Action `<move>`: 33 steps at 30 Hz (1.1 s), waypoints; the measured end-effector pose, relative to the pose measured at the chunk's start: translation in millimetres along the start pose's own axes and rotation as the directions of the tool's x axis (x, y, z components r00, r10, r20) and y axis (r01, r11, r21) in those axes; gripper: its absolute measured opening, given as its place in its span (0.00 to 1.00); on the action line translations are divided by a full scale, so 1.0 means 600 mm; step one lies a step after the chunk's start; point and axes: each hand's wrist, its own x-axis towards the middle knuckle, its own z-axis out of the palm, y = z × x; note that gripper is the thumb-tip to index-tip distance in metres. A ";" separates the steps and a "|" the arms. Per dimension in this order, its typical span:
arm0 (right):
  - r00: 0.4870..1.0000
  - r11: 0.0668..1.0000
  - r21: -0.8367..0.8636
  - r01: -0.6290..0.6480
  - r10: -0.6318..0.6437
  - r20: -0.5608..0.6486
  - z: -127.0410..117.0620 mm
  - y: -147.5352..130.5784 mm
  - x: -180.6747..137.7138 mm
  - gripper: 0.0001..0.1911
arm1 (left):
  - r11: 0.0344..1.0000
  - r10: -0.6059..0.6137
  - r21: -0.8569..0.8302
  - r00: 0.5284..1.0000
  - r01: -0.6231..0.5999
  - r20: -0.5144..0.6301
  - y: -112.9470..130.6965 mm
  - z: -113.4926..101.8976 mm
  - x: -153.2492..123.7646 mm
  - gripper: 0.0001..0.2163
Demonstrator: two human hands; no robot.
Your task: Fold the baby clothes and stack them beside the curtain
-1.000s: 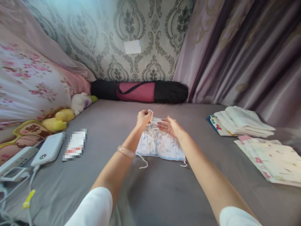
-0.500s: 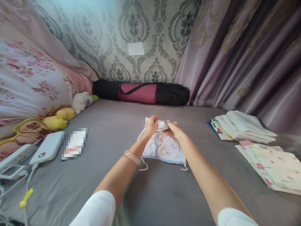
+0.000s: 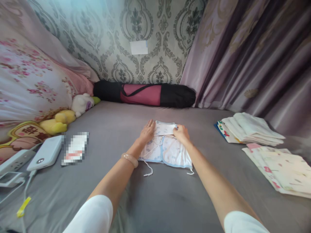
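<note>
A small white baby shirt (image 3: 176,152) with blue trim and a faint print lies on the grey bed sheet (image 3: 167,197). Its upper part is folded down over the front, and thin white ties trail from the lower edge. My left hand (image 3: 147,131) rests flat at the fold's left side, fingers stretched out. At the right end of the fold, my right hand (image 3: 181,133) pinches the shirt's edge between thumb and fingers. A bangle circles my left wrist.
To the right lie stacked white cloths (image 3: 252,127) and folded patterned cloths (image 3: 279,168). A white power bank (image 3: 46,153), power strip (image 3: 17,160) and cables are at left, near plush toys (image 3: 58,121). A black and maroon bag (image 3: 143,94) lies along the wall.
My left hand has moved left and opened flat at the shirt's side. The folded upper part now lies flatter, and my right hand has closed on its right edge.
</note>
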 end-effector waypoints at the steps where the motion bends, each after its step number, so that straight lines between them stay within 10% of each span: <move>1: 1.000 0.998 -0.055 -0.008 0.008 0.004 -0.003 -0.001 -0.005 0.18 | 1.000 -0.026 0.001 1.000 0.026 -0.002 0.002 0.000 -0.001 0.34; 11: 0.999 0.962 -0.273 0.017 -0.029 -0.039 -0.004 -0.009 -0.032 0.22 | 0.983 -0.150 -0.098 0.988 0.154 0.045 0.001 -0.012 0.010 0.25; 18: 0.797 0.749 -0.339 0.569 -0.604 0.004 0.028 0.003 -0.046 0.29 | 0.975 -0.214 -0.074 0.976 0.210 -0.045 -0.048 -0.037 -0.036 0.23; 25: 0.863 0.808 -0.305 0.504 -0.456 0.218 0.044 0.000 -0.037 0.37 | 0.962 -0.157 0.209 0.983 0.175 -0.097 -0.068 -0.028 -0.093 0.22; 28: 0.827 0.768 -0.316 0.557 -0.549 0.122 0.045 -0.022 -0.040 0.36 | 0.955 -0.157 0.235 0.981 0.181 -0.118 -0.060 -0.026 -0.094 0.23; 33: 0.807 0.763 -0.278 0.584 -0.509 0.298 0.061 -0.047 -0.040 0.35 | 0.952 -0.168 0.239 0.979 0.192 -0.116 -0.054 -0.030 -0.095 0.23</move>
